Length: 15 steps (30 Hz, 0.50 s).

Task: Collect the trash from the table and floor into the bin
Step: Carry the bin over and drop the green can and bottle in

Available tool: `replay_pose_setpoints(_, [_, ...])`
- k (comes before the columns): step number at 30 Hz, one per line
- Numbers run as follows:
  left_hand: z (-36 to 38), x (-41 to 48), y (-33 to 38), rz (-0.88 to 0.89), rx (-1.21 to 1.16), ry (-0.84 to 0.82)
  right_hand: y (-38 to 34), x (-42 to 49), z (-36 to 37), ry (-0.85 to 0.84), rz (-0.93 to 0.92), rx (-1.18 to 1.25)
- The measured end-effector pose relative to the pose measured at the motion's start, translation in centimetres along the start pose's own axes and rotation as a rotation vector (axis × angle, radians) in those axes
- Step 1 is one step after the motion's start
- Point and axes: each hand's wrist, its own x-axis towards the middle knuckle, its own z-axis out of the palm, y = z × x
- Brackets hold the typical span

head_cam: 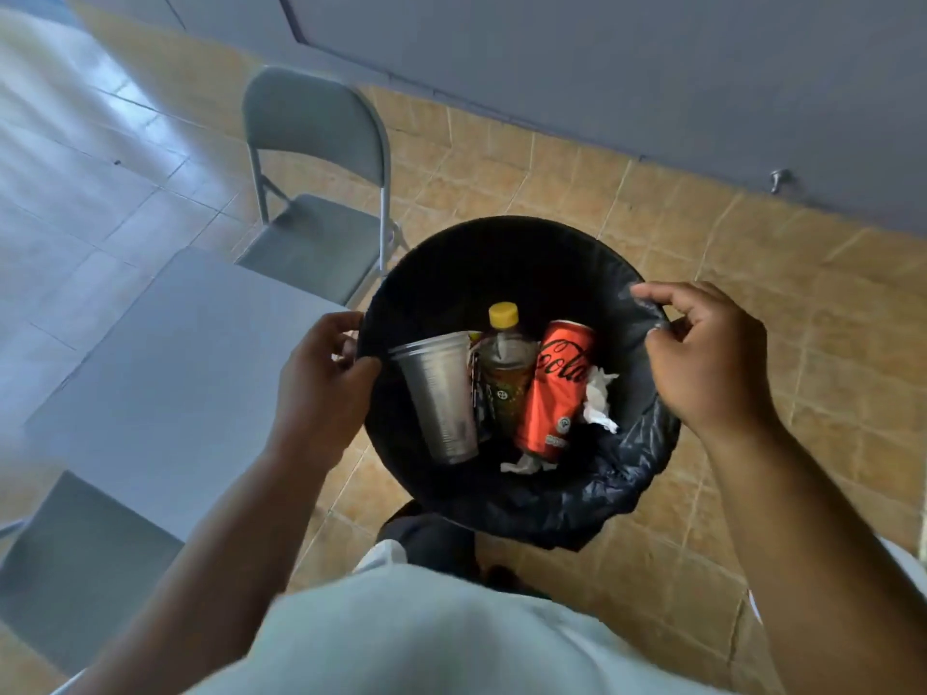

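— standing on what kind of floor, and what is around you?

— on tan tiles [577, 193] with pale joints. further left the floor becomes pale grey tiles [75, 193]. a grey table [165, 373] is at my left, just beside the bin [501, 263], and two grey folding chairs are at it: one chair [321, 183] behind the table, a second chair [75, 559] near my left arm. a grey wall [652, 67] closes the room behind the bin.

— and your hands?

— my left hand [321, 393] is closed on the left rim of the bin, thumb inside, fingers outside. my right hand [702, 353] pinches the black liner bag [602, 494] at the right rim between thumb and fingertips; the other fingers are curled and loose.

— where is the trash?

— inside the bin: a clear plastic cup [441, 398], a bottle [504, 373] with yellow cap, a red can [557, 388], and crumpled white tissue [599, 403] beside the can.

— what can you not see well?

— the lower part of the bottle is hidden between cup and can. a small dark thing between cup and bottle i cannot identify. the second chair is cut by the frame edge, and my shirt [426, 634] hides the floor at my feet.
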Motion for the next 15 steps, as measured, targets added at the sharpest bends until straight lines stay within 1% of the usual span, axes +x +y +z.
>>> replay_pose_setpoints(7, [3.4, 12.3, 4.0, -0.064, -0.111, -0.053, -1.0, 11.5, 2.6, 0.004, 0.063, -0.022])
replay_pose_setpoints(13, [6.4, 24.2, 9.4, -0.057, -0.114, -0.152, -2.0, 23.4, 4.2, 0.021, 0.127, -0.056])
replay_pose_setpoints(15, [7.5, 28.5, 11.1, -0.031, -0.072, -0.166, -2.2, 27.7, 5.0, 0.026, 0.149, -0.057])
